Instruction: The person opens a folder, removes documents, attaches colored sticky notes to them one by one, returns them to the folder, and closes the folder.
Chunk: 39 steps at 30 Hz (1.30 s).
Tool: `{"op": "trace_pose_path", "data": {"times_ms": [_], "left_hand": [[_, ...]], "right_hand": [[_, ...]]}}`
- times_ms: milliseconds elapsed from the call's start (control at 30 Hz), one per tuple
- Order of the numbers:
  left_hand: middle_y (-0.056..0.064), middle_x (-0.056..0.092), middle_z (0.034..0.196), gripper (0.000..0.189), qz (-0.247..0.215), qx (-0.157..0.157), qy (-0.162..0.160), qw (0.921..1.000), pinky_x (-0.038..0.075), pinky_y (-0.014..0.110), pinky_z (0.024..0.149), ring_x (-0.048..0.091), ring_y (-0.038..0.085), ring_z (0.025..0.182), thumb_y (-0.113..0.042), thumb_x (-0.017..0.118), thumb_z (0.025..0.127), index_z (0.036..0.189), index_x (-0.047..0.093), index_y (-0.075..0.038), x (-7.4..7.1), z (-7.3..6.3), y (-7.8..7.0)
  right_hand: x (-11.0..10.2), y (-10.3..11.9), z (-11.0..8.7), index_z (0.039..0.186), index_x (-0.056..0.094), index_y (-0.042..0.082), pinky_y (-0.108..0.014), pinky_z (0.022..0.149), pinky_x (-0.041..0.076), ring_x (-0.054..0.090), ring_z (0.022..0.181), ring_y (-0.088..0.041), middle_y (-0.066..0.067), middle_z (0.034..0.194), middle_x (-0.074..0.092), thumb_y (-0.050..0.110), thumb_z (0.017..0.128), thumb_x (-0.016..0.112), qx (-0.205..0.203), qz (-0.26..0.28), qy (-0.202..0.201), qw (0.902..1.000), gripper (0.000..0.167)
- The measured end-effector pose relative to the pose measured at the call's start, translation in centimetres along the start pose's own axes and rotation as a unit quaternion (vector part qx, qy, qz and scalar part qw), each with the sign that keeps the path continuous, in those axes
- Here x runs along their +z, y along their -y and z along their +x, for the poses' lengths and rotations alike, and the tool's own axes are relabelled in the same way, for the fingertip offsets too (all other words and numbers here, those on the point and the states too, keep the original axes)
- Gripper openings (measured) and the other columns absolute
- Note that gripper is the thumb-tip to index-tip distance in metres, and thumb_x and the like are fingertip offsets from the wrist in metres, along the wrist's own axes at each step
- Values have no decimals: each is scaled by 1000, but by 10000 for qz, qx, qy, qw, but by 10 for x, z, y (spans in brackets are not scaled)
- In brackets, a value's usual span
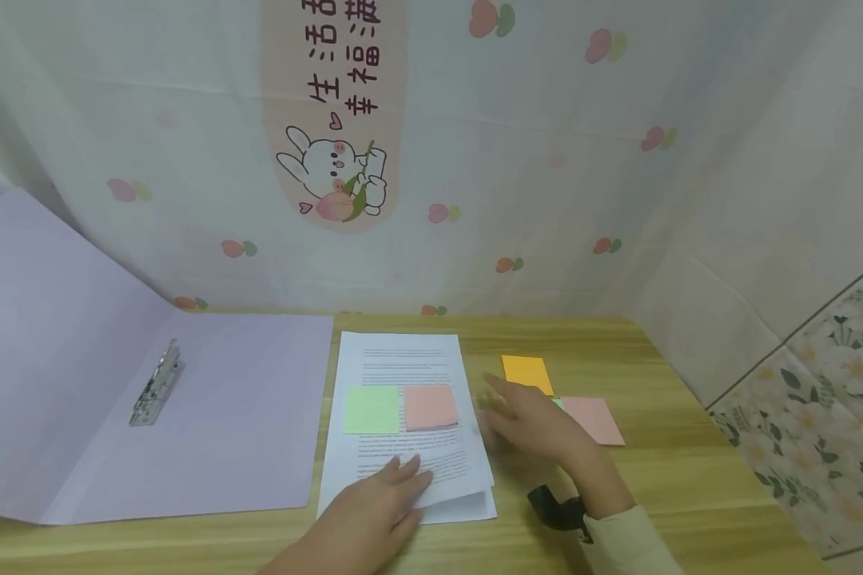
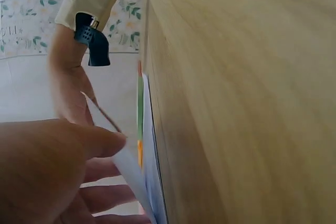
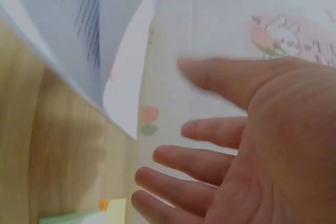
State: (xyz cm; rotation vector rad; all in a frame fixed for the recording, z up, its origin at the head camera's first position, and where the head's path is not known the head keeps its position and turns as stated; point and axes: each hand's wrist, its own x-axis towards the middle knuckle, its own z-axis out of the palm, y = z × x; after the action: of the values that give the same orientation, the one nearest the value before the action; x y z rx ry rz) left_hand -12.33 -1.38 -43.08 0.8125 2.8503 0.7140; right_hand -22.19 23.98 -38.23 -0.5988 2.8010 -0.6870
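A stack of printed sheets (image 1: pixel 410 359) lies on the table, with a green sticky note pad (image 1: pixel 371 410) and a pink sticky note pad (image 1: pixel 430 407) side by side on top. My left hand (image 1: pixel 374 511) is at the stack's lower edge, fingers on the print and thumb by the edge, pinching the top sheet (image 2: pixel 128 169). That sheet's near right corner curls up off the one below. To the right of the papers, my right hand (image 1: pixel 525 423) hovers with fingers spread and holds nothing; the lifted sheet corner (image 3: pixel 123 114) shows beside it in the right wrist view.
An opened lilac folder (image 1: pixel 259 415) with a metal clip (image 1: pixel 157 383) occupies the left side. An orange sticky note pad (image 1: pixel 527 373), a pink one (image 1: pixel 600 421) and a partly hidden green one lie at right. A patterned curtain (image 1: pixel 518 160) hangs behind the table.
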Motion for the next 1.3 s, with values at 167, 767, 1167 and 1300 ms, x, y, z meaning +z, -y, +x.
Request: {"op": "trace_pose_path", "data": {"times_ms": [167,767,1167,1300], "left_hand": [[12,58,147,45,249,80,400,9989,55,56,98,53,43,136,-33,67,96,136,63,-14,0,3,-1],[11,54,152,46,724,562,350,9952,46,51,112,47,35,144,-39,62,99,139,61,-16,-9,-10,10],[25,52,149,55,1041,-1338,-901,9814,38,67,110,45,53,138,-41,67,95,140,60,-10,-52,-88,94],[40,40,149,65,1286,-2016,-513,9696,31,81,102,32,70,134,-47,63,96,144,54,-4,-58,-105,122]], "right_hand": [[17,13,2,158,34,12,-57,119,36,36,151,-36,-15,166,31,61,82,75,-57,-204,392,9990,100],[44,22,1,159,31,8,-66,116,34,15,156,-47,-26,167,15,73,57,86,-286,-1005,1067,9888,133],[56,30,9,162,21,10,-60,127,14,5,158,-44,-24,169,4,81,61,77,-322,-1080,1230,9860,136],[57,28,11,162,20,12,-59,127,16,7,158,-43,-23,170,4,83,60,76,-255,-1180,1189,9855,136]]}}
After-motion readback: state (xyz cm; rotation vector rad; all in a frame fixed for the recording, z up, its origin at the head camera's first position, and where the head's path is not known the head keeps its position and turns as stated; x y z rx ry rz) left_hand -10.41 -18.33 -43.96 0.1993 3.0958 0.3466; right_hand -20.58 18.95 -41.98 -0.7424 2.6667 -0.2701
